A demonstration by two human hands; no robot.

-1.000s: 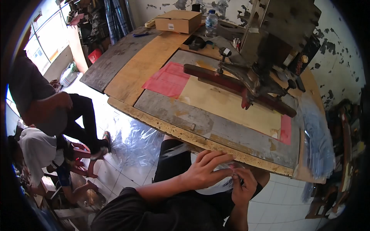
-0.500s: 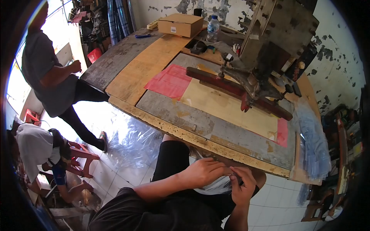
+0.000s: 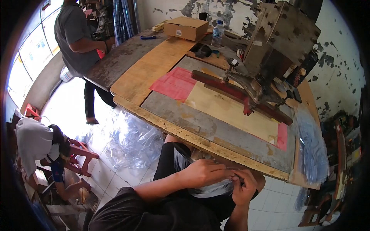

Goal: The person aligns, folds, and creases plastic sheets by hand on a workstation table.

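Observation:
Over my lap, my left hand [image 3: 206,172] is closed, its fingers pinched and reaching toward the right. My right hand [image 3: 244,186] meets it fingertip to fingertip, thumb and forefinger pressed together. Between and beneath them lies a crumpled clear plastic sheet [image 3: 216,189], spread over my thighs; both hands appear to pinch its edge, though the exact grip is partly hidden by the fingers. Just beyond the hands is the worn front edge of the worktable [image 3: 216,148].
A press [image 3: 283,36] with a red bar [image 3: 239,94] stands over a yellow sheet [image 3: 231,111] and red sheets [image 3: 173,82]. Clear plastic [image 3: 312,146] hangs off the right edge; more plastic [image 3: 133,142] covers the floor. A cardboard box [image 3: 186,27] sits behind. Two people [image 3: 73,38] are at left.
The standing person at left has moved right, behind the table's far end. My hands stay together, with fingers shifted slightly; more plastic shows over my left thigh. The view has tilted a little.

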